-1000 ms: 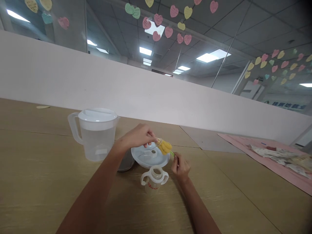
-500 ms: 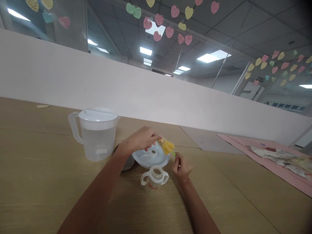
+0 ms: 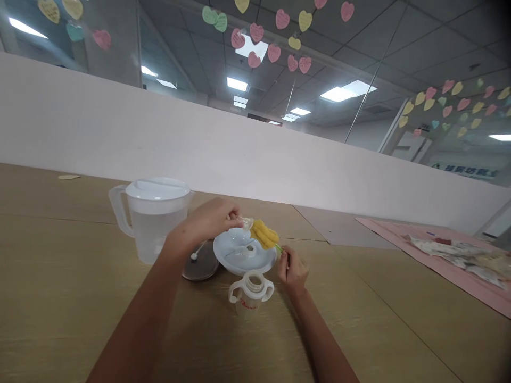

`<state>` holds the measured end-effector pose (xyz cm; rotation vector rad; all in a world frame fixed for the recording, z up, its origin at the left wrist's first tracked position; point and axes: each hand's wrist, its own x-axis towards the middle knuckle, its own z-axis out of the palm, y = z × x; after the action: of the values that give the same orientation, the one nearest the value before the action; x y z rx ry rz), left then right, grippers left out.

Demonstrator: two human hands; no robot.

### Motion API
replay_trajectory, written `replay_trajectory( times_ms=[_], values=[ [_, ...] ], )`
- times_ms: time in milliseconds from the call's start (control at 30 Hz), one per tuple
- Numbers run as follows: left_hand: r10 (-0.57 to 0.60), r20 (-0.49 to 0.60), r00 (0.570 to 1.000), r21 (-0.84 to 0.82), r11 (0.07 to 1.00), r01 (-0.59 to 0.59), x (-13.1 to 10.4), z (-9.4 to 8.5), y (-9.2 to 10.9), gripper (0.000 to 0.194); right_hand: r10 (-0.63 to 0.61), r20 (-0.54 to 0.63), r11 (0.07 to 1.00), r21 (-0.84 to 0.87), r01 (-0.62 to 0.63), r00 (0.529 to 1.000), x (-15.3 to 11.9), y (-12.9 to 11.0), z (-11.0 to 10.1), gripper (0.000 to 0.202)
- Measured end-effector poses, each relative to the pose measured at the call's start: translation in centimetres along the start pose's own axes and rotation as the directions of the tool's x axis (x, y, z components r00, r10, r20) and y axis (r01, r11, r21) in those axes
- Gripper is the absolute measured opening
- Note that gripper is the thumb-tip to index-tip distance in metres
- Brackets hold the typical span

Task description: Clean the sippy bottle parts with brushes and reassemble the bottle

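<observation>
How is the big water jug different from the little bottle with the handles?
The jug is much bigger; the bottle is small. The jug has its lid on, but the bottle's top is open. The jug has one handle, while the bottle has two, one on each side. Both are see-through and stand upright on the table.

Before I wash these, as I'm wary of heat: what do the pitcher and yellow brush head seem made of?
The pitcher: probably plastic, smooth and semi-glossy, judging by its milky, see-through walls. The yellow brush head: likely sponge, matte and soft-looking, from its thick, rounded lobes.
</observation>
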<state>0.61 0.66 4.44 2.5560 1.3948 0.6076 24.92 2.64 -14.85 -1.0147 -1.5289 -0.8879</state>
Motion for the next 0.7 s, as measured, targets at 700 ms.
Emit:
replay_trajectory(
  times_ms=[700],
  values=[
    [-0.391,0.271,0.88,0.124,0.921,0.37,2.7,5.3,-8.6,0.025,0.009,0.014,1.0,0.026,-0.009,1.0,0.3,0.3,-0.2,0.015]
  ],
)
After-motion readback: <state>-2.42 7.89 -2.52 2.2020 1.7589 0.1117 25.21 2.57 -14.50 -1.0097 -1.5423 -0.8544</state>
